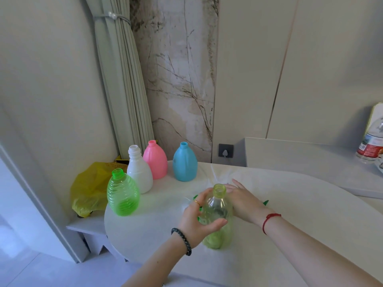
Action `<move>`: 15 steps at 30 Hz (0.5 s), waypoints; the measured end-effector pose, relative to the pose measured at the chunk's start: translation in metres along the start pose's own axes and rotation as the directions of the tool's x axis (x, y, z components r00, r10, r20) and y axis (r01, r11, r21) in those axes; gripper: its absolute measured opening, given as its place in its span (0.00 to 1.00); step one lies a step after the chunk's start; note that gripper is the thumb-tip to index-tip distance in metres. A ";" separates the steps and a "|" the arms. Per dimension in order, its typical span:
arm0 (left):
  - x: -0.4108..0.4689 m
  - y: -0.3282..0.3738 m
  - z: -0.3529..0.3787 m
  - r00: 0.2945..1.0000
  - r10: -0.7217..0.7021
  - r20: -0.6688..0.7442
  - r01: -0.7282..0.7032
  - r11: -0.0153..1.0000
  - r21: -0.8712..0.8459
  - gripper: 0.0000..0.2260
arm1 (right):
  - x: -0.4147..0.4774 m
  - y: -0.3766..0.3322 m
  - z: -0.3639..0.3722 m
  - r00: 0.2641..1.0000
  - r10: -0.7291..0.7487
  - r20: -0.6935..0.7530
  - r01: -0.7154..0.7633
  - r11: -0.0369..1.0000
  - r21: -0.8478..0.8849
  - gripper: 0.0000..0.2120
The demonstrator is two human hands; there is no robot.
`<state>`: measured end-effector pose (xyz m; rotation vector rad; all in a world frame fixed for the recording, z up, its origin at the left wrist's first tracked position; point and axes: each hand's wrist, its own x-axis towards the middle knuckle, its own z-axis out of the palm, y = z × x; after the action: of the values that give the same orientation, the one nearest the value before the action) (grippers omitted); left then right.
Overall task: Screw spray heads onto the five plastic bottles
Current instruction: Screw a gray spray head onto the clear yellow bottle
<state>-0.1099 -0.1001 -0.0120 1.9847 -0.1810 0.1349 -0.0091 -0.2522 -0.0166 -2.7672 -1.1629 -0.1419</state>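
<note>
My left hand grips a pale yellow-green see-through bottle, held upright above the white table, its neck open. My right hand lies behind the bottle, fingers spread flat over green spray heads that show only as small tips; whether it holds one is hidden. Four capless bottles stand at the table's far left: a ribbed green bottle, a white bottle, a pink bottle and a blue bottle.
A yellow plastic bag lies on a low ledge left of the table. A folded curtain hangs behind the bottles. A water bottle stands on the raised counter at the far right. A wall socket sits behind the table.
</note>
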 end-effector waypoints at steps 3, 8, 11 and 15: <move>-0.001 -0.002 0.001 1.000 -0.012 -0.009 0.012 1.000 0.011 0.29 | 0.003 0.003 -0.015 0.985 0.040 -0.168 -0.007 0.982 0.191 0.16; 0.000 -0.005 0.000 1.000 -0.023 0.002 0.023 1.000 -0.005 0.29 | 0.005 -0.001 -0.077 0.808 0.385 -0.447 -0.070 0.815 0.576 0.11; 0.002 -0.004 0.001 1.000 -0.021 -0.008 0.021 1.000 -0.010 0.29 | -0.004 -0.006 -0.143 0.681 0.476 -0.556 0.127 0.671 0.731 0.07; 0.001 -0.004 0.002 1.000 -0.015 -0.014 0.014 1.000 -0.013 0.29 | -0.032 -0.018 -0.221 0.658 0.409 -0.632 0.317 0.610 0.726 0.08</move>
<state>-0.1078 -0.1001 -0.0159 1.9717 -0.1579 0.1384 -0.0517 -0.2978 0.1984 -1.5955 -0.6295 -0.5624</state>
